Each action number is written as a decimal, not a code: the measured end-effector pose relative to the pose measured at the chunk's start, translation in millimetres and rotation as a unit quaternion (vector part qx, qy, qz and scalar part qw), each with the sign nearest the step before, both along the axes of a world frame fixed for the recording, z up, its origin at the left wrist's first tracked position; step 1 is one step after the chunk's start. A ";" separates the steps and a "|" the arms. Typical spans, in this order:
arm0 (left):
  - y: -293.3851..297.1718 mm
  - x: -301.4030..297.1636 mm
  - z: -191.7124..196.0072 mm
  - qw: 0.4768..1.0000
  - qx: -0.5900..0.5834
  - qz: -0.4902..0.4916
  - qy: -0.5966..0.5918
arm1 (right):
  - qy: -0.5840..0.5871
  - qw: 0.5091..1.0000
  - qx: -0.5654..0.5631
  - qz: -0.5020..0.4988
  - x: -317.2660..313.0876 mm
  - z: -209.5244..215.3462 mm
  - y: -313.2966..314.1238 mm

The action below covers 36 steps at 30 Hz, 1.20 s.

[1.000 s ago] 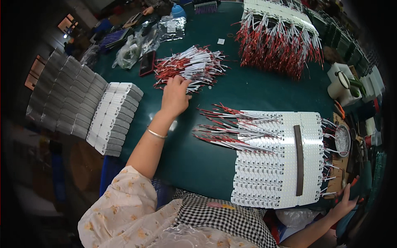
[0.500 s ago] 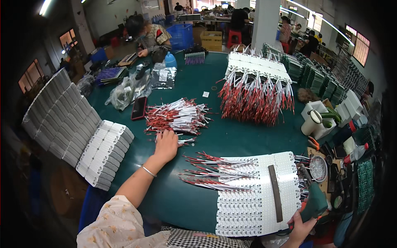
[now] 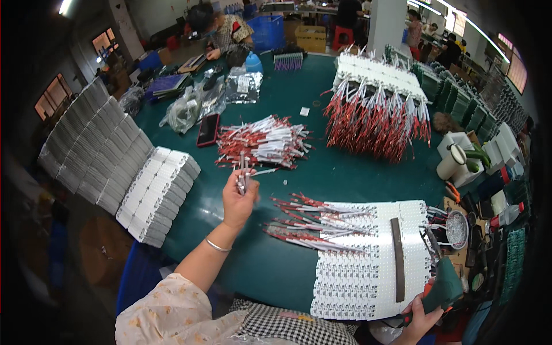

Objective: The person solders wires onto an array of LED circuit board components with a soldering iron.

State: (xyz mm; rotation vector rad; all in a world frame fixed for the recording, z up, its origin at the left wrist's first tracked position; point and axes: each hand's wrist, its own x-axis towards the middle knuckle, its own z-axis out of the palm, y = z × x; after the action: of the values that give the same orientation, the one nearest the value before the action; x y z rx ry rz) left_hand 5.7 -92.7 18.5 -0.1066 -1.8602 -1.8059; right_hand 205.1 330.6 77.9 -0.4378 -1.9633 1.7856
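Observation:
My left hand (image 3: 239, 201) is closed around a few short white wires (image 3: 243, 177), which stick up from its fingers. Just beyond it lies a loose heap of red-and-white wires (image 3: 270, 141). My right hand (image 3: 421, 323) grips the handle of a green gun-shaped soldering tool (image 3: 447, 286) at the lower right. The tool's tip end lies by the right edge of a sheet of white circuit boards (image 3: 345, 287). Red, white and dark wires (image 3: 310, 230) extend leftward from the sheet's upper rows. A dark flat bar (image 3: 397, 259) rests across the boards.
Stacked white boards (image 3: 155, 195) stand at the left. A wired board stack (image 3: 379, 77) hangs its wires toward me at the far right. A phone (image 3: 208, 130) and plastic bags (image 3: 184, 109) lie behind the heap. A bowl (image 3: 457, 230) and hand tools crowd the right. Another person (image 3: 230, 34) sits opposite.
My left hand has drawn back from the wire heap and risen, now with a few wires in its fingers. My right hand keeps hold of the soldering tool. The whole view has shifted slightly.

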 end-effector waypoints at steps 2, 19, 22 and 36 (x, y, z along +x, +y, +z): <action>0.8 7.4 0.1 0.998 0.054 -0.035 -0.017 | 0.000 1.000 0.020 -0.021 -1.7 -0.5 -6.0; -1.1 5.7 5.5 0.979 0.125 -0.144 -0.075 | 0.005 0.999 -0.016 0.034 -0.3 -9.2 -14.9; -1.2 2.4 4.1 0.991 0.079 -0.104 -0.029 | 0.006 0.999 -0.026 0.040 1.9 -15.1 -11.7; -15.4 12.8 21.5 0.997 -0.044 -0.046 -0.038 | -0.009 0.998 -0.043 0.045 4.7 -16.3 -17.3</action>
State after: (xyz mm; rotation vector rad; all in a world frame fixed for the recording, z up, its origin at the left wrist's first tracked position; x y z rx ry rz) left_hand 18.5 -108.0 39.9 -0.1601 -2.0198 -1.8112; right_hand 209.8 313.3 61.6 -0.4008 -1.9518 1.9352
